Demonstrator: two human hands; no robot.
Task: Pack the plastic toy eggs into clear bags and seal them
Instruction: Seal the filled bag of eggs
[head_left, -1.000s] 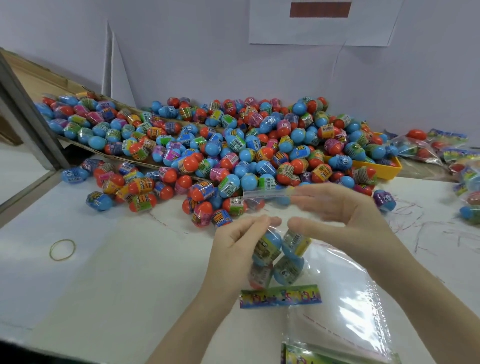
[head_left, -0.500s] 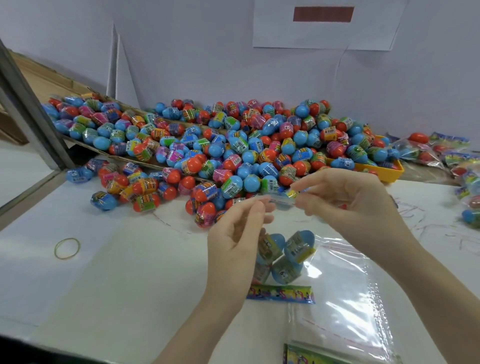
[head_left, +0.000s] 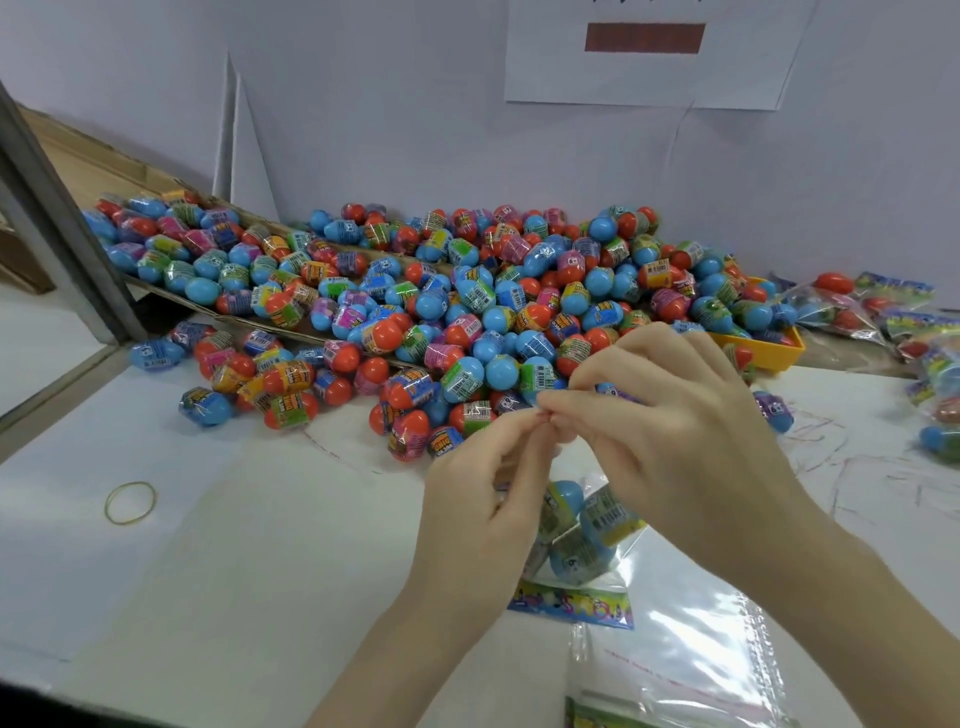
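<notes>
Sealing one filled bag above the tabletop.
My left hand and right hand pinch the bag mouth; finished bags lie right of the big egg pile, still unpacked.

Place: I read it as a packing workshop | Signs: heaped toy eggs, filled bags, white desk

A white table is carrying a heap of toy eggs, a rubber band, clear bags and a yellow tray.
</notes>
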